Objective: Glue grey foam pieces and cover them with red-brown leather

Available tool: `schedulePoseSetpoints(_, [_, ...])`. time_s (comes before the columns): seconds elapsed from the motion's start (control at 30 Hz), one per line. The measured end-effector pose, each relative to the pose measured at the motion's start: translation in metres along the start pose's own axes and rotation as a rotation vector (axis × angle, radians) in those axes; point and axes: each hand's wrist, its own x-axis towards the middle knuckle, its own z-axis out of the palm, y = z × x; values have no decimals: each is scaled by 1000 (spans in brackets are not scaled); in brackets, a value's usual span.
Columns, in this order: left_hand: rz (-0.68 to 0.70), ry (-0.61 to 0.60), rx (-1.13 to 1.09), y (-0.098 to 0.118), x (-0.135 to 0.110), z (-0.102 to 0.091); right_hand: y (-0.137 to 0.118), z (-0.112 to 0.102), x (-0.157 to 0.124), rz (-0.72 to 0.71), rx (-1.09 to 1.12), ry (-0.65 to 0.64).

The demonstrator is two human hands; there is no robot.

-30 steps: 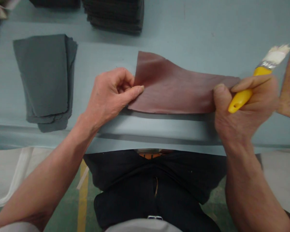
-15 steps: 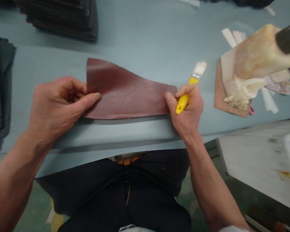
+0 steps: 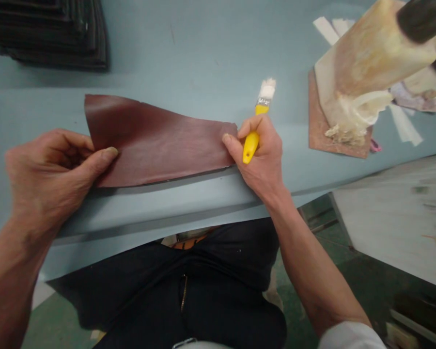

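Note:
A reddish-brown leather piece (image 3: 156,140) lies flat near the front edge of the pale blue table (image 3: 203,53). My left hand (image 3: 51,174) pinches its left end, thumb on top and fingers curled. At the right end, my right hand (image 3: 257,155) is closed around a yellow-handled brush (image 3: 256,128), its thumb pressing the leather's corner. The brush's white bristles point away from me, above the table.
A glue-caked container (image 3: 366,72) stands on a brown scrap (image 3: 316,126) at the right, with pale strips (image 3: 403,126) around it. A stack of dark pieces (image 3: 51,34) sits at the back left. A white surface (image 3: 396,218) lies lower right.
My view has swung to the right, so the leather and both hands appear further left and the glue container has come into view. Both hands keep their hold.

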Motion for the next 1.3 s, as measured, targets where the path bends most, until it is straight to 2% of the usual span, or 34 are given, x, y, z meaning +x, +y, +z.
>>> schedulePoseSetpoints(0.23, [-33,12,11,12,-3,-2,2,-2,1,9,-3,-7])
schedulePoseSetpoints(0.5, [-7,25,13,-4,2,0,1,-4,0,27,-20,-37])
schedulePoseSetpoints(0.93, [21,63,-2,7,-1,2,-1,-4,0,15,-1,-37])
schedulePoseSetpoints(1.3, [-17,43,20,16,-4,1,-2,-6,0,49,28,-68])
